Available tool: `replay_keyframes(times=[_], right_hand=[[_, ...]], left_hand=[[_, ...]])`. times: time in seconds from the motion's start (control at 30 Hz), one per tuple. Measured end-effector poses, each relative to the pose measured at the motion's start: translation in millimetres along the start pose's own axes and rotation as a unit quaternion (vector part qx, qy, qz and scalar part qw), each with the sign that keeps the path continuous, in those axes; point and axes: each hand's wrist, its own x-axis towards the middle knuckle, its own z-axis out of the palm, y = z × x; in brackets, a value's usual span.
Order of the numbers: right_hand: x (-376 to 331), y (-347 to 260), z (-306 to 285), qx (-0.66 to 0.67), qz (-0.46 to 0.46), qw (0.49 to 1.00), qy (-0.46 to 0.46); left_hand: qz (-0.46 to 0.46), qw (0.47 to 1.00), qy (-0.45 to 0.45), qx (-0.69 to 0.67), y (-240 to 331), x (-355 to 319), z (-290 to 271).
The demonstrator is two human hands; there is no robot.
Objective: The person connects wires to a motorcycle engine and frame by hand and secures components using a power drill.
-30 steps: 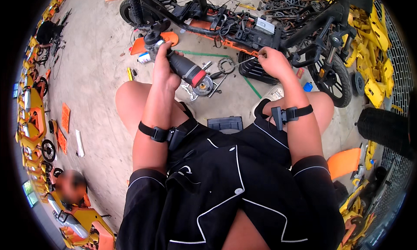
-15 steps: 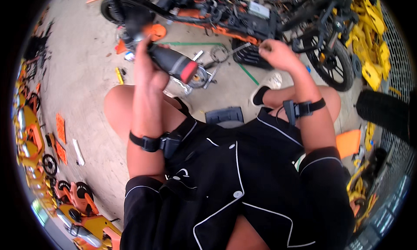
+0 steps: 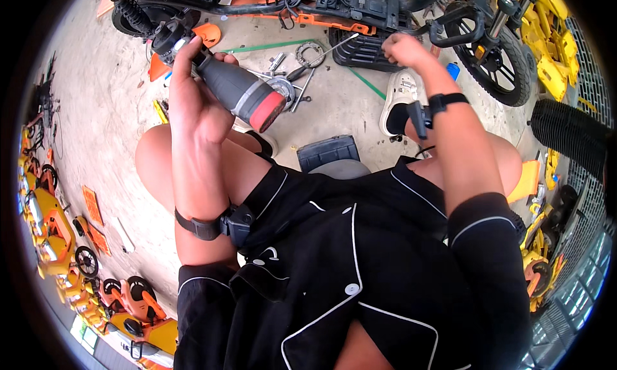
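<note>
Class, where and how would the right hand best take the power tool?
Probably grip the power tool just ahead of its red end, coming from the right: it is thick and round there, that end points lower right, clear of fingers, and the left hand holds it nearer the head.

Left hand (image 3: 200, 109): thumb extended forward, fingers closed in a grasp, inner wrist turned upward; the left forearm (image 3: 200, 177) points almost straight ahead. Right hand (image 3: 410, 51): fingers curled inward; the right forearm (image 3: 464, 142) slants forward and leftward.

Gap right of power tool (image 3: 238, 90), frame (image 3: 344, 5) ahead
</note>
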Motion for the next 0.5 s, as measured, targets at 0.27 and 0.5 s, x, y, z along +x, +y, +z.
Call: replay_keyframes(times=[0.27, 0.5], right_hand=[[60.0, 227.0, 221.7, -0.202, 0.065, 0.97, -0.114], [26.3, 280.8, 269.1, -0.312, 0.003, 0.932, -0.186]], left_hand=[[0.012, 0.993, 0.025, 0.112, -7.1, 10.1, -11.4], [-0.043, 0.972, 0.134, 0.187, -18.3, 31.2, -28.0]])
